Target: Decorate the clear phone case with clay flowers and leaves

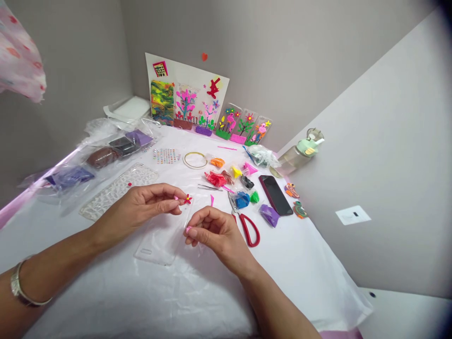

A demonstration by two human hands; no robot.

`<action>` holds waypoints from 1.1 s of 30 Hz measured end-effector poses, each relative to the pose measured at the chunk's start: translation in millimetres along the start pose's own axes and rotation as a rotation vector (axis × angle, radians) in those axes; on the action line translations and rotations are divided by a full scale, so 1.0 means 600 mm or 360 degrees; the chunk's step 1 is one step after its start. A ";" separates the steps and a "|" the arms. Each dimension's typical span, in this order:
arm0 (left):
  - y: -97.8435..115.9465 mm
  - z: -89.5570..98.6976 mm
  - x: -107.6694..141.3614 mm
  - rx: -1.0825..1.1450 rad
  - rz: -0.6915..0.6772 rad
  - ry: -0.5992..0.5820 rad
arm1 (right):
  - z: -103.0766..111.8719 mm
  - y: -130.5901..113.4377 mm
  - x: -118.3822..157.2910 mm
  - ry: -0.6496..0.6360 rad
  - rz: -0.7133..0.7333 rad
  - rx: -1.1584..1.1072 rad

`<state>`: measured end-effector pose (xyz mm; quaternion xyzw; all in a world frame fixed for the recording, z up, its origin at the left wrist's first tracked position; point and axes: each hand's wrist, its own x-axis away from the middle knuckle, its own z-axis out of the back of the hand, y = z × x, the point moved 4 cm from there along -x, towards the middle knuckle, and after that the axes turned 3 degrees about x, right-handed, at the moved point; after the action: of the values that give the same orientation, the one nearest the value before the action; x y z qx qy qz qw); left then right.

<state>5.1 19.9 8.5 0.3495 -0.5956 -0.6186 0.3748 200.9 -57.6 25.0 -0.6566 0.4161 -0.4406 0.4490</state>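
Pinching a red clay flower [188, 199], the left hand [144, 203] is almost closed. The right hand [212, 230] pinches pink clay [189, 229].

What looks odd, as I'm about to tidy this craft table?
The red-handled scissors look odd: their blades lie beside the blue clay packet, in among the soft clay pieces and close to the right hand.

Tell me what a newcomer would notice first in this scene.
Along the back wall, a row of phone cases decorated with clay flamingos and flowers stands beside a white card of clay artwork. At the center, the left hand pinches a small red-and-yellow clay flower above a clear phone case, while the right hand pinches a bit of pink clay. To their right lie bright clay lumps in plastic and red-handled scissors.
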 end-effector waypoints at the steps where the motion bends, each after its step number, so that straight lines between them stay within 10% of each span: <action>1: 0.001 0.001 -0.001 -0.0011 0.0000 0.0021 | 0.000 0.000 0.000 0.0000 -0.0001 -0.0001; 13: 0.033 0.062 -0.008 -0.0554 -0.0208 0.0319 | 0.001 -0.002 -0.002 0.0015 -0.0014 -0.0066; 33: 0.006 0.057 -0.014 -0.0809 -0.0175 -0.0014 | 0.002 -0.004 -0.001 -0.0011 0.0004 -0.0006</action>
<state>-20.5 43.6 13.4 0.2732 -0.4027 -0.7694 0.4138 201.8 -56.0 26.8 -0.6585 0.4161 -0.4370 0.4497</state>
